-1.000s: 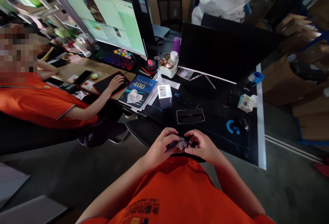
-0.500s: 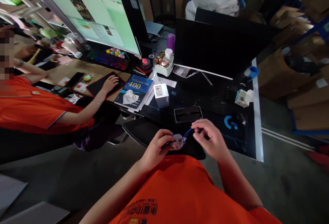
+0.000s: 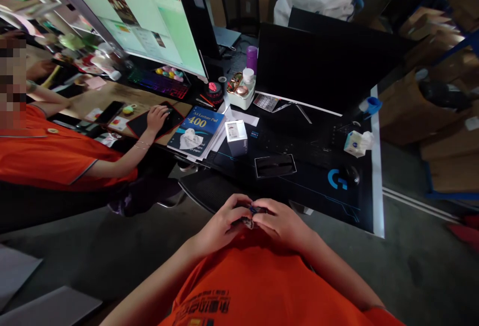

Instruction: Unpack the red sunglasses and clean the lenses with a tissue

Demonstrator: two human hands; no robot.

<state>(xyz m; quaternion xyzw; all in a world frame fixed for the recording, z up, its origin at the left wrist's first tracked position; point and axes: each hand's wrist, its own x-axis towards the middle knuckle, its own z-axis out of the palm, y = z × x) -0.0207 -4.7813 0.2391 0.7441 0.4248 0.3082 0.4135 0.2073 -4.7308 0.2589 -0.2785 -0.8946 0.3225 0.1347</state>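
Observation:
Close to my orange shirt, both hands meet at a small pale, see-through thing [image 3: 247, 223] with a blue cord [image 3: 255, 210]. What exactly it is stays unclear, since fingers cover most of it. My left hand [image 3: 223, 224] is closed round its left side. From the right, my right hand [image 3: 283, 223] pinches the blue cord against it, fingertips nearly touching those of the left. On the desk beyond lies a shallow black box [image 3: 275, 166] with a pale rim, and a small white box [image 3: 237, 139] stands upright behind it to the left.
A blue lecture pad [image 3: 213, 121] with a crumpled tissue lies left of the boxes. A mouse [image 3: 351, 176], a tissue pack [image 3: 355, 143] and a dark monitor [image 3: 314, 67] occupy the right side. At left sits a co-worker in orange [image 3: 48, 151], one hand on a mouse.
My right hand has come down and left to meet the left hand, bringing the stretched blue cord in close. My left hand has shifted slightly lower with the pale thing.

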